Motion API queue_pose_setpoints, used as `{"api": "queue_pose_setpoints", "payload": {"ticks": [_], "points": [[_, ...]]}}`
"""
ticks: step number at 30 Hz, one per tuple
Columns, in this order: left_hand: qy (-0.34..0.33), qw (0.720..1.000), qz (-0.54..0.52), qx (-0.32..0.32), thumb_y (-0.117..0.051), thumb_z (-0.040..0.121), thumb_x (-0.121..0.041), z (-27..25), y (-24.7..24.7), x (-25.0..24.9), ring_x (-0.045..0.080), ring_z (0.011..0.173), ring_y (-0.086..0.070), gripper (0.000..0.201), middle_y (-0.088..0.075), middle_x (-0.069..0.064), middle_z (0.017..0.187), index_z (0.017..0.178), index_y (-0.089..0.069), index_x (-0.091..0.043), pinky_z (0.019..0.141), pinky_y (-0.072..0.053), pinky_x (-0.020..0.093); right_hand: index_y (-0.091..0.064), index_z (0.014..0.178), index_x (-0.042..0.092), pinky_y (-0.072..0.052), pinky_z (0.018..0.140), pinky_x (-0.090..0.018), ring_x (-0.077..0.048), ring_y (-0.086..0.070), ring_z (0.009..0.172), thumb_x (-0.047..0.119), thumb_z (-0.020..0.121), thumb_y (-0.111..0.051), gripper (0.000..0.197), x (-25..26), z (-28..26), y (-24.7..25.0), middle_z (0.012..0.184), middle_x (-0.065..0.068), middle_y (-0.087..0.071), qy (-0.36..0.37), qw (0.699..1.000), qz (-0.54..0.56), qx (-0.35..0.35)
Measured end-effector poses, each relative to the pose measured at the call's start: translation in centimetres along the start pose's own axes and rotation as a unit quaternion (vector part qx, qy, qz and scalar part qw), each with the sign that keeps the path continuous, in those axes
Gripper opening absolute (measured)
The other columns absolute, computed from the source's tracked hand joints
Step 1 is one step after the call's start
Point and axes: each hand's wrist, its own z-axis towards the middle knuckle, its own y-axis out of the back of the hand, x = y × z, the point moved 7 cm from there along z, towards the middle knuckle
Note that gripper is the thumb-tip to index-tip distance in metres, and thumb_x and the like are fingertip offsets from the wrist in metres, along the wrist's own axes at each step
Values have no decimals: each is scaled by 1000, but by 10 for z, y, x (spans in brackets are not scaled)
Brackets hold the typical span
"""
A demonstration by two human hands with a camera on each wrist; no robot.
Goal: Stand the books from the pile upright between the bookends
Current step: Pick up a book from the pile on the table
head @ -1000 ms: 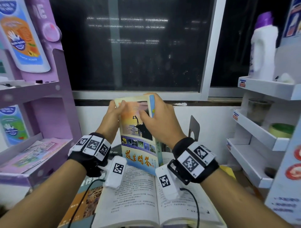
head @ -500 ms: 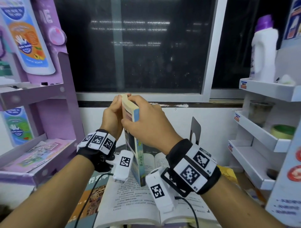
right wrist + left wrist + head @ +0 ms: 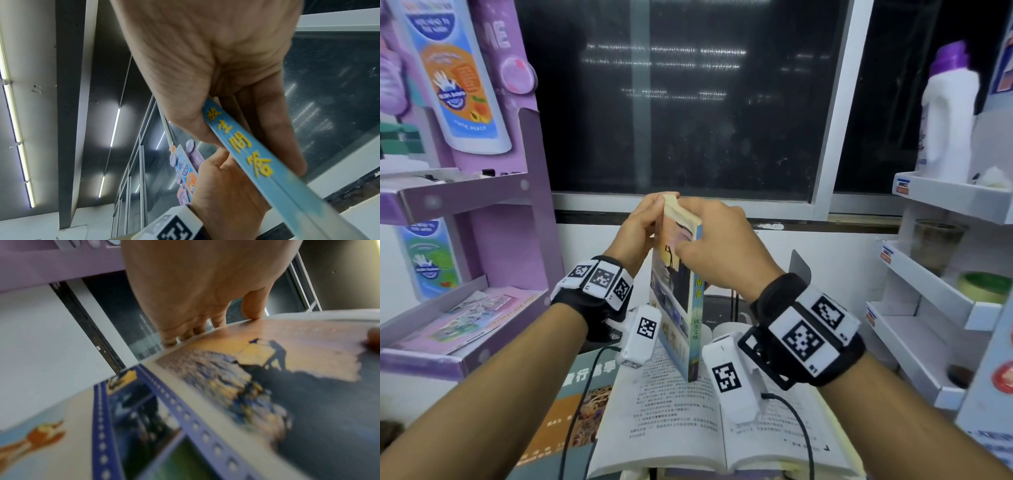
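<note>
A thin paperback with a sunset cover and a blue spine stands nearly upright in the air, spine toward me, above an open book. My left hand holds its top fore-edge corner, fingertips curled over the edge of the cover. My right hand pinches the spine near the top, thumb on the cover side, fingers on the back. A grey metal bookend rises behind my right wrist. A teal and orange book lies flat under the open book, at its left.
A purple cardboard display shelf stands close on the left, with leaflets on its lower tier. White tiered shelves with a detergent bottle and jars stand on the right. A dark window and white wall lie straight ahead.
Both hands have turned the paperback from cover-facing-me to spine-facing-me. It has shifted a little to the right over the open book.
</note>
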Motion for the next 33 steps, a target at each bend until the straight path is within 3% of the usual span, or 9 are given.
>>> {"api": "queue_pose_setpoints", "payload": {"ticks": [3,5,9,14,19,23,27,30,33], "points": [[6,998,57,-3,-36,101,-35,4,13,-1,15,106,-60,32,-65,-3,116,124,-58,-26,92,-46,34,-63,116,21,-58,74,-37,-25,-64,85,19,88,-55,28,-1,3,1,100,-5,-66,-8,1000,4,-5],[10,997,72,-16,-37,101,-36,6,20,0,16,111,-60,34,-65,-2,120,126,-58,-25,90,-48,33,-60,121,21,-58,74,-36,-24,-64,87,21,90,-55,31,-3,7,0,104,-5,-65,-17,1000,2,-2],[44,990,128,-40,-43,98,-40,9,31,12,16,112,-59,35,-65,-4,117,121,-60,-19,98,-43,39,-62,115,18,-58,74,-41,-26,-64,87,24,91,-55,26,-7,18,3,100,-7,-66,-24,1000,-11,-16],[102,974,194,-54,-49,97,-24,17,45,43,22,117,-50,33,-57,3,126,129,-55,-17,92,-36,34,-59,121,18,-58,78,-41,-24,-62,93,20,92,-57,29,-19,36,5,101,-3,-59,-45,998,-35,-35],[157,964,206,-53,-49,97,-18,22,50,72,24,124,-47,37,-51,8,135,134,-52,-14,96,-34,32,-61,113,17,-58,75,-45,-26,-61,92,18,90,-57,24,-34,58,-3,101,-6,-65,-55,996,-41,-57],[205,961,182,-45,-47,98,-21,23,50,92,28,111,-52,36,-55,10,125,133,-51,-18,85,-42,35,-61,108,18,-58,74,-46,-29,-62,90,23,90,-56,20,-47,74,-16,99,-7,-65,-70,994,-39,-73],[221,963,154,-29,-50,96,-14,23,50,104,29,98,-60,32,-61,14,122,127,-54,-17,81,-52,42,-59,112,15,-59,76,-46,-31,-63,94,21,92,-57,22,-61,88,-36,106,-9,-65,-81,993,-57,-71],[229,961,153,-24,-50,96,-12,20,52,113,26,90,-60,34,-62,11,118,130,-52,-14,74,-55,41,-59,117,12,-58,76,-46,-33,-63,94,16,91,-55,27,-74,95,-51,110,-12,-64,-92,992,-58,-59],[248,957,150,-5,-49,99,-21,15,53,119,26,88,-61,31,-62,8,111,130,-51,-19,67,-56,38,-54,125,7,-56,82,-45,-35,-61,100,12,91,-52,35,-90,98,-67,118,-16,-61,-119,991,-56,-34]]}}
